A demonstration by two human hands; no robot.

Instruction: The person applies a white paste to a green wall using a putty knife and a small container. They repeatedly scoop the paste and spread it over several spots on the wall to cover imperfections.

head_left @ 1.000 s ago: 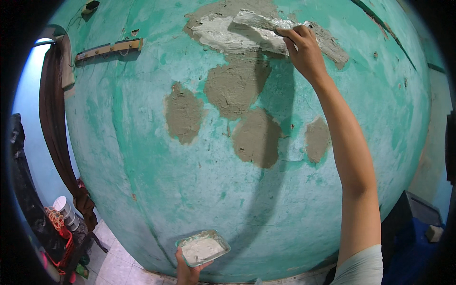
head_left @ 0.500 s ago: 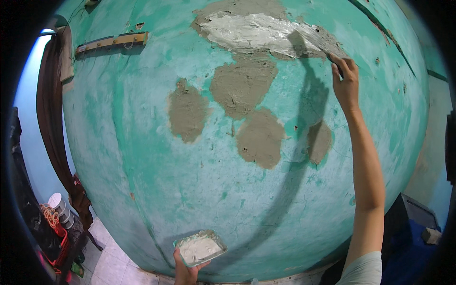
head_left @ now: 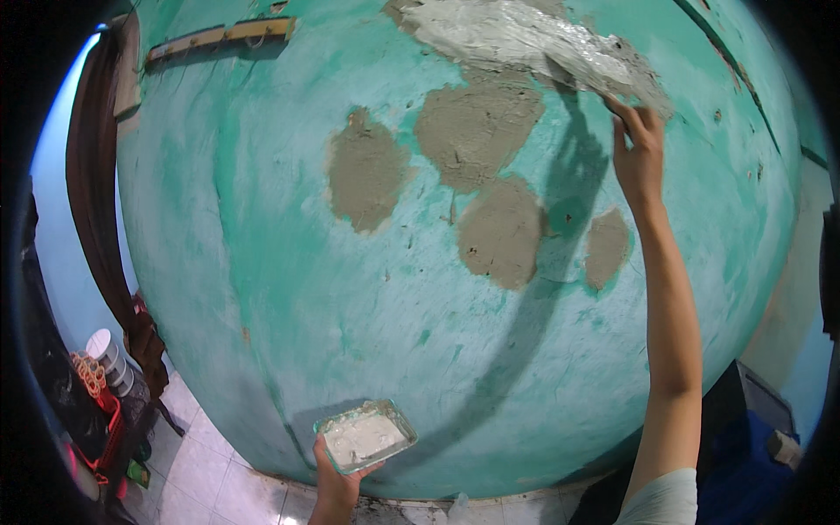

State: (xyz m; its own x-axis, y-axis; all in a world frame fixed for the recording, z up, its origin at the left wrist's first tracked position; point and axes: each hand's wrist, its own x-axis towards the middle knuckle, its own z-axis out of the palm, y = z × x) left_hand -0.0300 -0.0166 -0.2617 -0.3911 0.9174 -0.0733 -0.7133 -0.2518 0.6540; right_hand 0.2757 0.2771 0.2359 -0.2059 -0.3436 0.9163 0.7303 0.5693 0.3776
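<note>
Gripping a scraper (head_left: 593, 84) near the top of the green wall (head_left: 332, 306), the right hand (head_left: 639, 144) had its fingers closed on the near end, with no spare gap that we could make out. We saw the tool almost edge-on: its long axis ran from the fingertips up and to the left, along the lower right border of a wet white band (head_left: 490, 35). We could not tell whether the blade touched the wall or stood slightly off it.

The left hand (head_left: 337, 481) held a shallow tray (head_left: 385, 455) from below, its fingers spread around the near side and the left end; we could not see the palm. White paste (head_left: 363, 435) lay inside, and the tray tilted up toward its right end.

We noted the main relation as follows: the tray lay well below and to the left of the right hand, with 3 grey patches, an upper one (head_left: 479, 127), a middle one (head_left: 501, 232) and a small one (head_left: 607, 249), on the wall at heights between the 2 hands. A 4th patch (head_left: 366, 171) lay farther left. The right hand was nearer to the white band, just below its right part.
</note>
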